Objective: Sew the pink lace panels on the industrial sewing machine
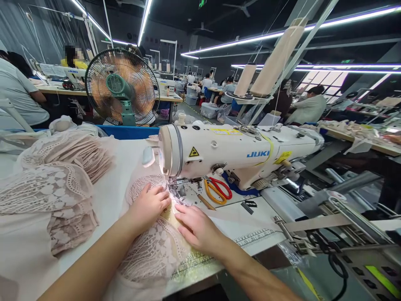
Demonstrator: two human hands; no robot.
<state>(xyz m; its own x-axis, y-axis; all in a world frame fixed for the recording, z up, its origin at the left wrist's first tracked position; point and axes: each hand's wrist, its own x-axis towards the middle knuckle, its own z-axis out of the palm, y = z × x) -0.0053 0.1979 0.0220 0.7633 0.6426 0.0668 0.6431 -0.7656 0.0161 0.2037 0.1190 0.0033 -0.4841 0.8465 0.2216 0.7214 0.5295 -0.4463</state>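
A person's left hand (153,205) and right hand (196,225) lie palm-down with fingers loosely spread on a pale lace piece (150,255) at a JUKI sewing machine (216,146). The lace runs from beneath the needle area towards the front edge of the worktop (263,219), where a printed ruler (253,238) follows the rim. Under the machine's arm, orange and red tool handles (215,200) lie near a wood-handled tool (206,202); a razor blade (250,203) rests to their right. A stack of lace pieces (67,179) covers much of the worktop's left side. Past the far edge stand a fan (120,83) and, at right, cones of thread (277,62), with co-workers (19,88) seated at other stations beyond.
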